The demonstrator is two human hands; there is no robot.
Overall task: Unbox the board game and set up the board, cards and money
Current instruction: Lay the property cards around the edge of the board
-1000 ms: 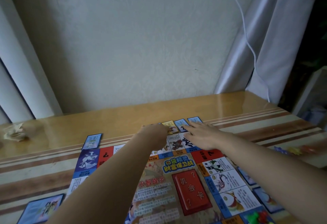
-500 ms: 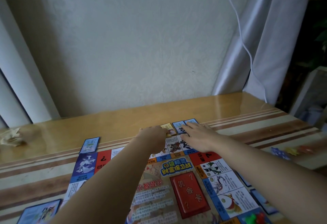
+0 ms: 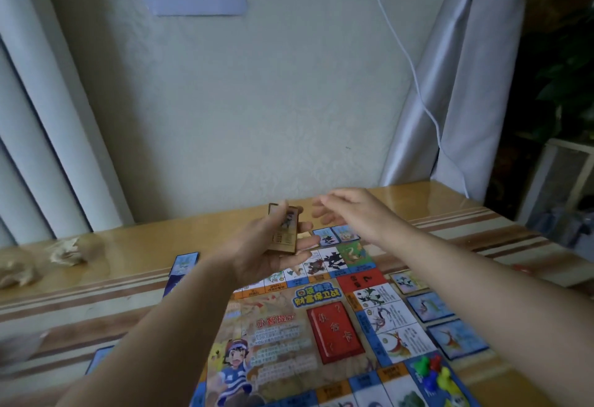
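Both hands have lifted off the far row of the board (image 3: 289,342), where they lay flat a second ago. Motion smears the fingertips of the right hand (image 3: 353,212). The left forearm covers the board's 9 o'clock side and part of a blue card (image 3: 100,358) lying there, and the board's near edge runs out of frame. The left hand (image 3: 257,247) is palm-up above the board's 12 o'clock edge, fingers and thumb curled round a brown-edged deck of cards (image 3: 286,236), which is held tilted with printing too small to read. The right hand hovers at the deck's 3 o'clock, just apart from it, fingers loose and spread, holding nothing. Single cards (image 3: 430,307) lie on the counter (image 3: 128,246) along the board's 12 and 3 o'clock sides. A red card stack (image 3: 334,331) sits near its middle, with coloured pawns (image 3: 424,366) at 5 o'clock.
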